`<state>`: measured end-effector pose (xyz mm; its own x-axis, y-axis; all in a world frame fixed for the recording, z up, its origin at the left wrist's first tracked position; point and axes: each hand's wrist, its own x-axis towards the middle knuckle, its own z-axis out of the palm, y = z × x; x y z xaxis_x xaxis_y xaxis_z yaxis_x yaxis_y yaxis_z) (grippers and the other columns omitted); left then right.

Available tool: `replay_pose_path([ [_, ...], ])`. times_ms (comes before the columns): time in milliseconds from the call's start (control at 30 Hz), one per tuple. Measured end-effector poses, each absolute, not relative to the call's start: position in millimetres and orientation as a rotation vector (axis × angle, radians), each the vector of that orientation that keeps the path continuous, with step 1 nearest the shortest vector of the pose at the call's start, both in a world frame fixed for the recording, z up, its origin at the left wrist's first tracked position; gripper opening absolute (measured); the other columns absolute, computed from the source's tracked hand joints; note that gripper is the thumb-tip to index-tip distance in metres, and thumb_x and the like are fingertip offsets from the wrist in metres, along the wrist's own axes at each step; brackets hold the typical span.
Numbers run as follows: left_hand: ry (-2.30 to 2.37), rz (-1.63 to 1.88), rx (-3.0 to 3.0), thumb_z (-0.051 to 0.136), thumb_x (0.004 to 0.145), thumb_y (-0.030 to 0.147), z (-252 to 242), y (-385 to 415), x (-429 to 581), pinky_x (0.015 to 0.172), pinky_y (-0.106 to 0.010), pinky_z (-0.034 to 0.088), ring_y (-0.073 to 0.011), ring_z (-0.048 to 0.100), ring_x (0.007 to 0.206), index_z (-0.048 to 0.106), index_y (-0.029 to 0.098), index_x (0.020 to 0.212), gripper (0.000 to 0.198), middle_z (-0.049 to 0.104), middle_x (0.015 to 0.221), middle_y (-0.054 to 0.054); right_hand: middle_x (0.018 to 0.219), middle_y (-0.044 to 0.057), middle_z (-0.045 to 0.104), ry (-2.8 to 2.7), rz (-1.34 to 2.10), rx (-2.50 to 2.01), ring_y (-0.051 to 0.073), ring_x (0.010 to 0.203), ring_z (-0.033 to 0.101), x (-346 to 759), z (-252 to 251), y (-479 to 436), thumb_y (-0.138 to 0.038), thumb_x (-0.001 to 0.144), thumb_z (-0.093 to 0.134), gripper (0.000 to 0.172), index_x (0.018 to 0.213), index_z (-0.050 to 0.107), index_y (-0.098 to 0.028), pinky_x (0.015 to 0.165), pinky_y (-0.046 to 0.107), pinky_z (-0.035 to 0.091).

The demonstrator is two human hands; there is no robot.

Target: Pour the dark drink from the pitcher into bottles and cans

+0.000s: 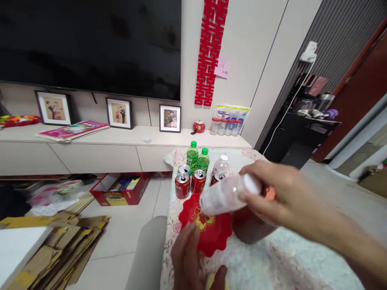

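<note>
Bottle [222, 197], clear and white-capped, hangs tilted just right of the frame's centre, held near its cap by the right hand [282, 191]. The left hand [188, 257], bottom centre, is spread wide (whether it touches the yellowish thing [211, 280] beside it, I cannot tell). Grouping seems mostly done — two green-capped bottles [192, 156], four visible cans [182, 186] and one other clear bottle [221, 164] stand mid-frame — with the held bottle not yet set down. One red tray [216, 239] and one dark reddish container [253, 228] sit below them.
</note>
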<state>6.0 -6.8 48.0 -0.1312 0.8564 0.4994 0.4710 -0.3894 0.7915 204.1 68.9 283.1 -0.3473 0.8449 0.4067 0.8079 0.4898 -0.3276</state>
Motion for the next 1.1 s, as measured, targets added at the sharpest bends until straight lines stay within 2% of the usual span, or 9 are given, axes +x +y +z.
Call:
replay_pose_path([
  [133, 1.520, 1.696, 1.886, 0.080, 0.086, 0.052, 50.0, 26.4, 21.4, 0.118, -0.067, 0.048, -0.0464, 0.051, 0.150, 0.033, 0.024, 0.163, 0.095, 0.053, 0.160, -0.022, 0.082, 0.003, 0.066, -2.317, 0.261, -1.536, 0.018, 0.066, 0.057, 170.3, 230.1, 56.2, -0.036, 0.091, 0.067, 0.020, 0.079, 0.055, -0.026, 0.060, 0.033, 0.041],
  [267, 1.577, 1.761, 1.842, 0.077, 0.085, 0.041, 43.4, 54.2, 38.7, 0.106, -0.061, 0.057, -0.0433, 0.067, 0.130, 0.038, 0.019, 0.158, 0.085, 0.064, 0.145, -0.023, 0.086, 0.004, 0.066, -2.353, 0.420, -1.677, 0.018, 0.068, 0.055, 156.1, 215.3, 56.4, -0.033, 0.091, 0.066, 0.022, 0.079, 0.049, -0.025, 0.062, 0.034, 0.039],
  [433, 1.457, 1.617, 1.808, 0.072, 0.071, 0.023, 38.3, 70.8, 39.9, 0.097, -0.053, 0.063, -0.0390, 0.074, 0.118, 0.052, 0.016, 0.144, 0.076, 0.073, 0.129, -0.019, 0.095, 0.004, 0.063, -2.487, 0.455, -1.549, 0.017, 0.076, 0.056, 165.8, 219.5, 62.4, -0.015, 0.091, 0.062, 0.009, 0.087, 0.059, -0.022, 0.067, 0.032, 0.038],
  [467, 1.409, 1.600, 1.812, 0.071, 0.069, 0.022, 38.4, 72.7, 38.4, 0.097, -0.052, 0.064, -0.0381, 0.074, 0.117, 0.053, 0.016, 0.142, 0.075, 0.074, 0.128, -0.018, 0.097, 0.004, 0.063, -2.520, 0.460, -1.492, 0.017, 0.078, 0.057, 170.0, 219.2, 64.0, -0.009, 0.090, 0.060, 0.013, 0.093, 0.063, -0.021, 0.069, 0.032, 0.038],
  [567, 1.303, 1.579, 1.809, 0.071, 0.068, 0.023, 38.0, 77.0, 34.3, 0.099, -0.051, 0.063, -0.0360, 0.075, 0.115, 0.055, 0.017, 0.139, 0.073, 0.075, 0.125, -0.016, 0.100, 0.001, 0.063, -2.603, 0.502, -1.284, 0.014, 0.082, 0.059, 179.8, 218.0, 67.5, 0.007, 0.082, 0.051, 0.047, 0.109, 0.071, -0.025, 0.071, 0.029, 0.039],
  [633, 1.295, 1.580, 1.808, 0.071, 0.068, 0.024, 35.4, 78.9, 33.3, 0.101, -0.052, 0.063, -0.0365, 0.075, 0.116, 0.054, 0.017, 0.140, 0.074, 0.074, 0.126, -0.017, 0.100, 0.000, 0.064, -2.634, 0.502, -1.203, 0.013, 0.083, 0.059, 180.9, 218.2, 67.6, 0.012, 0.077, 0.046, 0.058, 0.110, 0.073, -0.028, 0.070, 0.027, 0.039],
  [833, 1.332, 1.601, 1.798, 0.072, 0.072, 0.029, 22.5, 80.3, 35.7, 0.103, -0.059, 0.061, -0.0401, 0.073, 0.121, 0.054, 0.016, 0.140, 0.071, 0.073, 0.129, -0.019, 0.100, 0.004, 0.064, -2.739, 0.209, -1.444, 0.017, 0.074, 0.058, 168.7, 212.8, 60.6, 0.000, 0.090, 0.055, 0.032, 0.104, 0.070, -0.024, 0.062, 0.031, 0.033],
  [967, 1.301, 1.618, 1.791, 0.074, 0.073, 0.030, 23.3, 83.9, 35.4, 0.104, -0.054, 0.061, -0.0368, 0.073, 0.121, 0.053, 0.019, 0.142, 0.072, 0.073, 0.130, -0.016, 0.104, 0.006, 0.067, -2.726, -0.156, -1.335, 0.023, 0.083, 0.063, 167.8, 197.7, 55.5, 0.011, 0.076, 0.048, 0.049, 0.105, 0.066, -0.024, 0.068, 0.035, 0.038],
  [1100, 1.252, 1.619, 1.839, 0.075, 0.075, 0.032, 26.1, 86.2, 34.5, 0.101, -0.052, 0.063, -0.0353, 0.075, 0.116, 0.054, 0.019, 0.140, 0.069, 0.074, 0.126, -0.015, 0.108, 0.008, 0.066, -2.693, -0.179, -1.418, 0.024, 0.084, 0.065, 168.7, 187.2, 54.2, 0.013, 0.069, 0.046, 0.059, 0.113, 0.063, -0.023, 0.064, 0.034, 0.035],
])
